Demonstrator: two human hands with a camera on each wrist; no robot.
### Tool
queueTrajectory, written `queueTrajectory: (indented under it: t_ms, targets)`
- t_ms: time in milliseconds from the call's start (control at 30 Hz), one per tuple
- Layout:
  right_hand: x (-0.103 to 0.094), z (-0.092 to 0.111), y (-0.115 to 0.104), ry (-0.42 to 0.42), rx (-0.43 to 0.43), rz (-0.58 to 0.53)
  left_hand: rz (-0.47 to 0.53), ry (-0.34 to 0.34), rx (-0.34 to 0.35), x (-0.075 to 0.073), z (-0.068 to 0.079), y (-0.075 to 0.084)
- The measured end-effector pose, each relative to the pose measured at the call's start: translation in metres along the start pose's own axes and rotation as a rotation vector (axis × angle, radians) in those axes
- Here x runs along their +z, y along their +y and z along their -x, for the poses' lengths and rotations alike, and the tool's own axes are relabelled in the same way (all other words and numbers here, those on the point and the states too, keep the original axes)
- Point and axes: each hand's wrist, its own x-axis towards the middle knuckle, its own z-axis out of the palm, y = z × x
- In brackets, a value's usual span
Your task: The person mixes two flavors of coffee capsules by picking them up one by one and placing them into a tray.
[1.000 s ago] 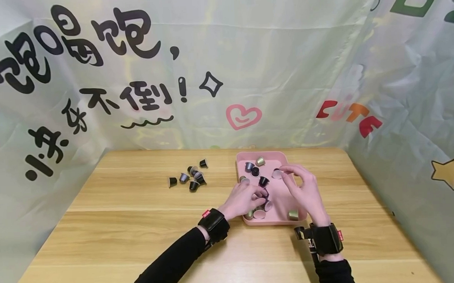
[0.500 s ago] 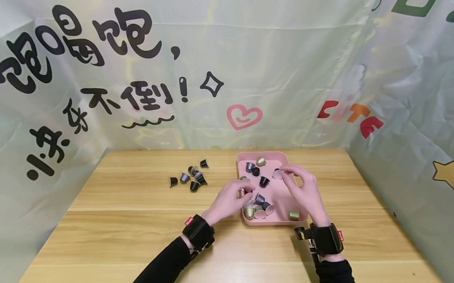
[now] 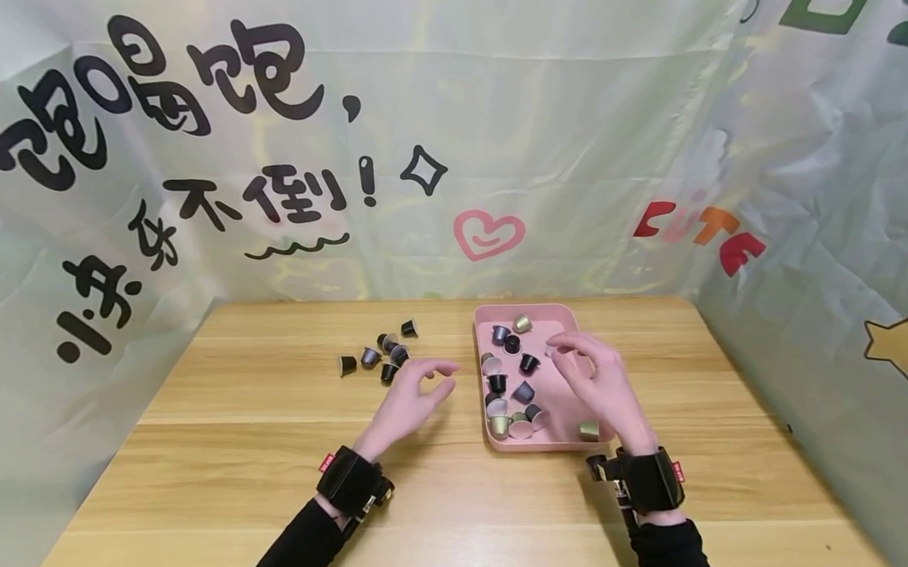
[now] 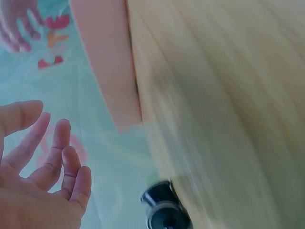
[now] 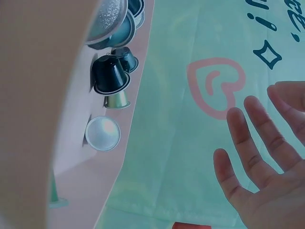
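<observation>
Left of the pink tray [image 3: 559, 401], my left hand [image 3: 406, 402] hovers over the table with loosely bent fingers and holds nothing. Its fingertips are close to a small group of black and grey coffee capsules [image 3: 371, 357], some of them partly covered by the hand. Over the tray's right side is my right hand [image 3: 596, 379], fingers apart and without anything in them in the right wrist view. A coffee capsule with a silver lid [image 5: 103, 133] lies in the tray near it. Black, grey and gold-green coffee capsules [image 3: 500, 426] crowd the tray's left side.
One green capsule [image 3: 588, 431] sits alone at the tray's near right corner. The tray's pink side wall [image 4: 107, 62] rises beside the table top [image 4: 214, 114]. A printed cloth [image 3: 393, 260] hangs behind the table.
My left hand has moved left, out of the tray towards the capsule group on the table. A black capsule now shows in the tray where that hand was. My right hand has barely moved.
</observation>
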Motion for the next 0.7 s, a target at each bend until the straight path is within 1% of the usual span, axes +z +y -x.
queueTrajectory:
  t_ms: [100,200,300,367,433,500,633,700]
  targets:
    - [0.002,0.0,-0.001,-0.014,-0.003,0.012,0.041,0.045,-0.024,-0.008,0.006,-0.006]
    - [0.004,0.001,-0.002,-0.029,-0.011,0.002,0.098,0.095,-0.032,-0.016,0.01,-0.011]
    - [0.007,0.0,-0.004,-0.042,-0.024,-0.002,0.15,0.148,-0.027,-0.022,0.014,-0.013]
    - [0.009,0.0,-0.005,-0.049,-0.032,0.0,0.159,0.178,-0.01,-0.025,0.015,-0.015]
    - [0.011,0.0,-0.006,-0.053,-0.042,0.004,0.149,0.203,0.004,-0.028,0.016,-0.018]
    - [0.012,0.001,-0.007,-0.054,-0.05,0.002,0.138,0.219,0.004,-0.029,0.016,-0.022]
    - [0.015,0.001,-0.008,-0.046,-0.064,-0.005,0.096,0.218,-0.039,-0.033,0.015,-0.028]
    - [0.016,0.001,-0.009,-0.046,-0.072,-0.007,0.055,0.21,-0.058,-0.035,0.014,-0.031]
